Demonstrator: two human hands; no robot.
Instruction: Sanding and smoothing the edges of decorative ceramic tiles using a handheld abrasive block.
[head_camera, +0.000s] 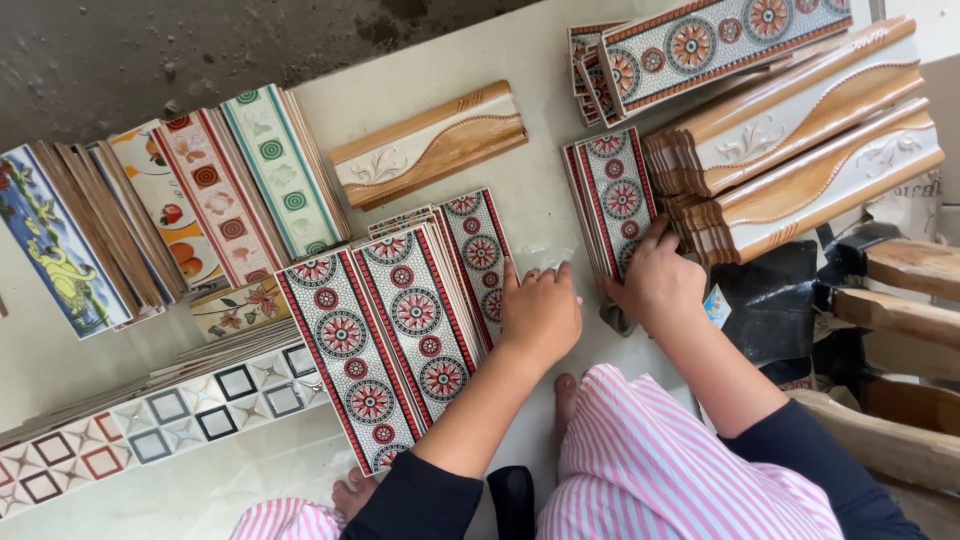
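1. The left hand (540, 310) is laid palm-down, fingers loosely curled and empty, beside the row of long red-and-white medallion-patterned ceramic border tiles (400, 330) on the pale surface (540, 150).
2. A smaller stack of matching medallion tiles (615, 195) is grasped at its near end by the right hand (655, 280).

The person wore dark navy long sleeves (440, 490) — snug and plain, ending just below the elbows. Pink-and-white striped trousers (660, 470) covered the knees — thin, even stripes on loose cloth. Both hands were bare, without rings, and the feet (565, 395) were unshod.
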